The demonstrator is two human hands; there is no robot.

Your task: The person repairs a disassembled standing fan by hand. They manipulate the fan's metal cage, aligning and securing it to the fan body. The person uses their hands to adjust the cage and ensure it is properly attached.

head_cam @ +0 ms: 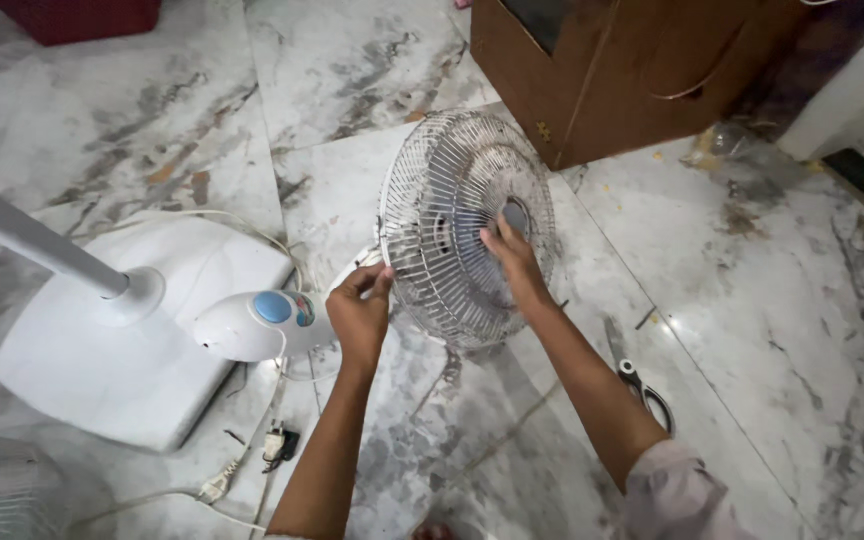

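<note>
A: What are the hands on?

B: The wire fan guard (pixel 467 228), standing upright on the marble floor (pixel 752 330) in the middle of the scene, mounted on the fan's motor head (pixel 252 325), which lies on its side just left of it. The left hand (pixel 360 315) is closed in a pinch on the guard's near-left rim. The right hand (pixel 514 258) lies open, fingers spread flat against the grille near its centre hub.

A: How far along does the work look?

B: Partway, I'd judge. The fan is lying down with its white base (pixel 112 350) and pole (pixel 32 240) off to the left, and the cage is on the motor. Whether blades sit behind the wires I cannot tell.

A: Anything already off?

B: Possibly: a second grille (pixel 2 490) shows at the near-left corner, apart from the fan. So one half seems separated and this one remains in hand.

A: What else is around?

B: Scissors (pixel 644 392) on the floor to the near right, the power cord with its plug (pixel 274 445) near the base, and a wooden cabinet (pixel 632 70) at the far side.
</note>
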